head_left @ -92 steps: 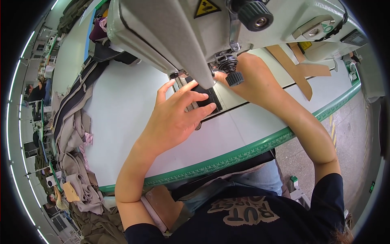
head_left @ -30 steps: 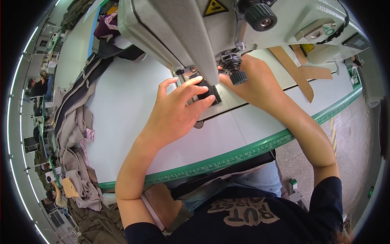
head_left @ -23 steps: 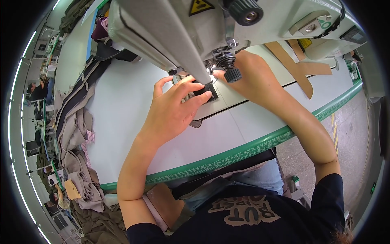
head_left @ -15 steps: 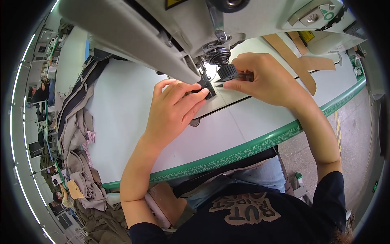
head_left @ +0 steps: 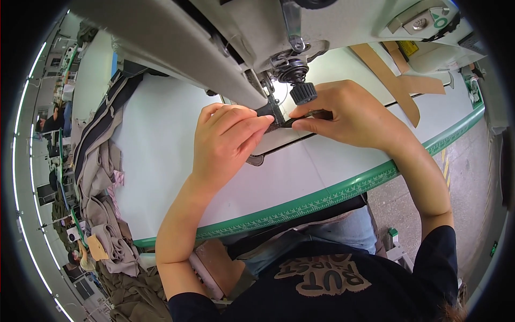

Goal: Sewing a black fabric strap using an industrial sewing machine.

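A small dark piece of cloth lies by the needle area of a sewing machine. My left hand is closed on its left side, thumb and fingertips pressed together at the edge. In my right hand is a slim dark pointed tool, snips or tweezers; I cannot tell which. Its tip touches or nearly touches the cloth's right edge, close to my left fingertips. Just above my right fingers hangs the machine's black ridged knob with a spring. My right fingers partly cover the tool.
A white tabletop with a green ruler-marked edge curves in front of me. Brown card strips lie at the right rear. Grey-brown and dark garments are heaped along the left side. The machine's arm hangs low above both hands.
My right hand has moved slightly down and left, bringing the tool's tip to the cloth. My left hand stays almost in place, still on the cloth.
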`<state>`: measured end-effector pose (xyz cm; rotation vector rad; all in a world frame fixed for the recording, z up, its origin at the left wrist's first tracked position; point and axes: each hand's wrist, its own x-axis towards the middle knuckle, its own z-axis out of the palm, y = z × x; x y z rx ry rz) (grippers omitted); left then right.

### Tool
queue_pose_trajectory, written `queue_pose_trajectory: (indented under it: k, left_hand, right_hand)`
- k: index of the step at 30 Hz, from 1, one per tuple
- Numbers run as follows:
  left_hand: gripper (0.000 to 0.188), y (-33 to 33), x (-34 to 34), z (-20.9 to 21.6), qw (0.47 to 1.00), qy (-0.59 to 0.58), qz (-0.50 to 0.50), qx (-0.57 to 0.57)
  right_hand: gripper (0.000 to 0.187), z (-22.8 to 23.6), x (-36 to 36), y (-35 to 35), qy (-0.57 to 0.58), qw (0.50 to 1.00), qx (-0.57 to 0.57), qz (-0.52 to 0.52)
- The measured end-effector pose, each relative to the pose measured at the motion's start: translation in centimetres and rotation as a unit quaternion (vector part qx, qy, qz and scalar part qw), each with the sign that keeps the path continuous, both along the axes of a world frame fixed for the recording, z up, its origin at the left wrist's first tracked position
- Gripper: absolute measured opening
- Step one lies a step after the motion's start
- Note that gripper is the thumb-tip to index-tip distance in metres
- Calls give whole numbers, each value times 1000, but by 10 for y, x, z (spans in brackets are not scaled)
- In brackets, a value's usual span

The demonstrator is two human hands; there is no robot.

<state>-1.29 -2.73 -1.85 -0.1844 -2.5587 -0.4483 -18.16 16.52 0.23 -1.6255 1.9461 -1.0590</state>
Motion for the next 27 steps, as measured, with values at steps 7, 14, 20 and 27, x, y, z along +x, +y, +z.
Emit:
queue_pose_trajectory:
  k: [7, 14, 20, 27]
  left_hand:
    - [20, 1, 2, -1, 998, 21, -17, -61]
    - [18, 3, 2, 4, 990, 38, -18, -133]
    - [17, 4, 3, 5, 986, 40, -17, -159]
    - [20, 0, 8, 5, 988, 14, -10, -152]
  right_hand:
    - [18, -7, 3, -2, 68, 997, -20, -7]
    - [18, -5, 3, -2, 82, 996, -27, -3]
    - [18, -8, 2, -2, 72, 997, -38, -1]
    - [14, -3, 1, -2, 74, 997, -14, 2]
